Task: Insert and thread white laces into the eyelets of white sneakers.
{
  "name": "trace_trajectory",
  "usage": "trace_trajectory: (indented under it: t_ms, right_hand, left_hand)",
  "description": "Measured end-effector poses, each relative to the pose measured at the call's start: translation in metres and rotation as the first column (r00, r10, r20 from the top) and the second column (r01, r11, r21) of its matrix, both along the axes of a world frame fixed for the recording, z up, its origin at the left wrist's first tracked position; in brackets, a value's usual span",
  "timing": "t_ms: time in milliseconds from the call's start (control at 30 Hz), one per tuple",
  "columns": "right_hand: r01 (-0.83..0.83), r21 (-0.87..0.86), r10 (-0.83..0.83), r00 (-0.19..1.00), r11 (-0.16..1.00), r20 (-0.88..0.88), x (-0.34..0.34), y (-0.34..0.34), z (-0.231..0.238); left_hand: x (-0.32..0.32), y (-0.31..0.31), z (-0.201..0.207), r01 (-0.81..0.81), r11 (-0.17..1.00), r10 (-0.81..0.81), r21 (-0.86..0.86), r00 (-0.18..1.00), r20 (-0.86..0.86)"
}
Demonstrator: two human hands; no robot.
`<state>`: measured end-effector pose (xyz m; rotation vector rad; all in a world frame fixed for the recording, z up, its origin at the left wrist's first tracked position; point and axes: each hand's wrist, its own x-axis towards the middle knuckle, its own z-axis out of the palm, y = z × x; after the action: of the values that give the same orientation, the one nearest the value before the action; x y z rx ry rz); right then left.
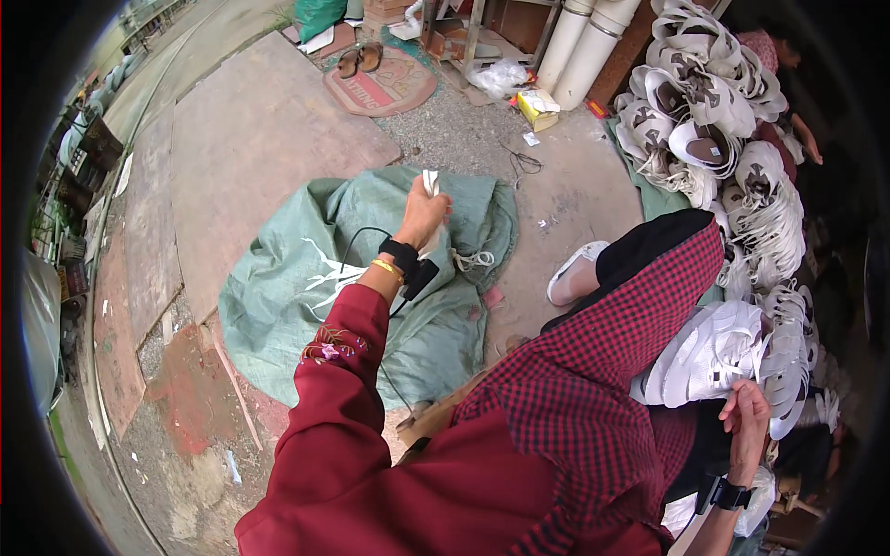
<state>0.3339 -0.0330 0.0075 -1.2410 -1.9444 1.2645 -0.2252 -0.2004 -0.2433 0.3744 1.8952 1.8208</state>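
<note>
My left hand reaches out over a green woven sack, its fingers closed around a flat white strip that looks like a folded bundle of shoelaces. Loose white laces lie spread on the sack, and a small looped bunch of laces rests to the right of that hand. Beside my lap, my right hand is at the laced edge of white shoe uppers. Its fingers are curled together; whatever they pinch is too small to make out.
Stacked white shoe uppers with brown linings pile up at the right. Another person's hand shows behind them. Farther off are a red mat with sandals, a yellow box and white pipes. Boards cover the ground at left.
</note>
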Motion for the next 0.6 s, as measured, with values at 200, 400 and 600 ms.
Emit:
trace_trajectory:
  t_ms: [200, 400, 600]
  right_hand:
    - [-0.065, 0.031, 0.060, 0.987, 0.997, 0.147, -0.004, 0.005, 0.010]
    - [-0.128, 0.057, 0.114, 0.973, 0.990, 0.202, -0.001, 0.003, 0.008]
    - [-0.162, 0.044, 0.144, 0.953, 0.986, 0.265, 0.005, 0.005, 0.016]
  left_hand:
    - [-0.018, -0.021, -0.018, 0.082, 0.867, -0.275, -0.491, 0.901, -0.336]
    - [-0.043, -0.084, 0.083, 0.095, 0.862, -0.300, -0.498, 0.887, -0.351]
    - [-0.050, -0.137, 0.334, -0.028, 0.819, -0.509, -0.572, 0.423, -0.750]
